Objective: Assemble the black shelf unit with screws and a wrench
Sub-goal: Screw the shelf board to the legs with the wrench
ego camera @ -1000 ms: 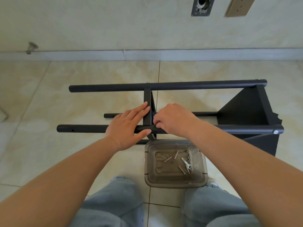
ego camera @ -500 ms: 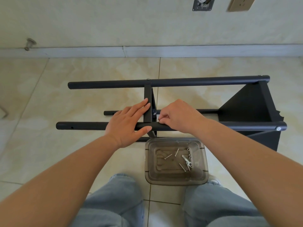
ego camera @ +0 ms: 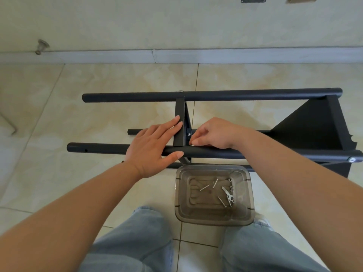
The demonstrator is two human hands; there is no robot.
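— What's in the tub?
— Loose screws (ego camera: 204,187) and a small wrench (ego camera: 226,191) in the clear tub (ego camera: 181,211), on the floor (ego camera: 59,118) by my knees.
— Your hands?
— My left hand (ego camera: 152,149) lies flat, fingers straight, across the black shelf unit (ego camera: 216,95) lying on the tiles; my right hand (ego camera: 214,134) is curled, fingertips pinching at its bracket.

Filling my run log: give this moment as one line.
left hand steadies black metal shelf frame | right hand fingers at joint | clear plastic tray: screws
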